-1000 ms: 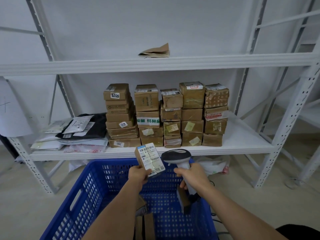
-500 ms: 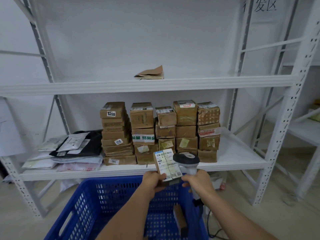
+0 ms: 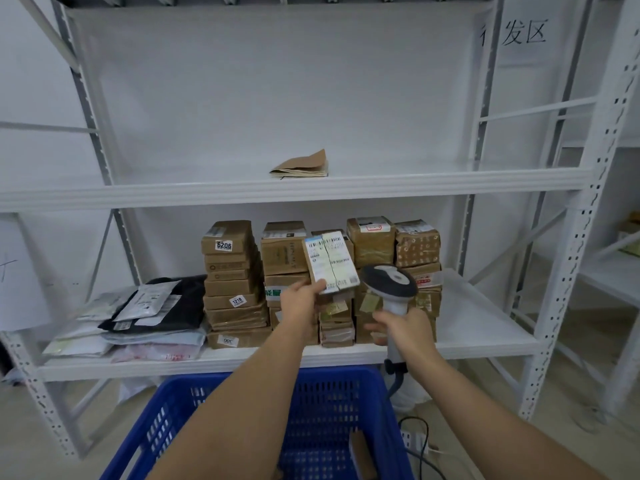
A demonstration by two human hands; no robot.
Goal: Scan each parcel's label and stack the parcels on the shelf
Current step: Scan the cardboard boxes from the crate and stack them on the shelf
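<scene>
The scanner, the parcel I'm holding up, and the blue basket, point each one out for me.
scanner [image 3: 389,280], head view, on the dark top of its head.
parcel [image 3: 330,263], head view, on its white label face.
blue basket [image 3: 277,375], head view, on its far rim.

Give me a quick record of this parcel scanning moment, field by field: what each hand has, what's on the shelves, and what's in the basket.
left hand: holds a small labelled parcel up in front of the stacks
right hand: grips the scanner by its handle
middle shelf: stacked brown boxes, flat mailer bags on the left
upper shelf: one folded brown paper item
blue basket: one brown parcel visible inside
</scene>
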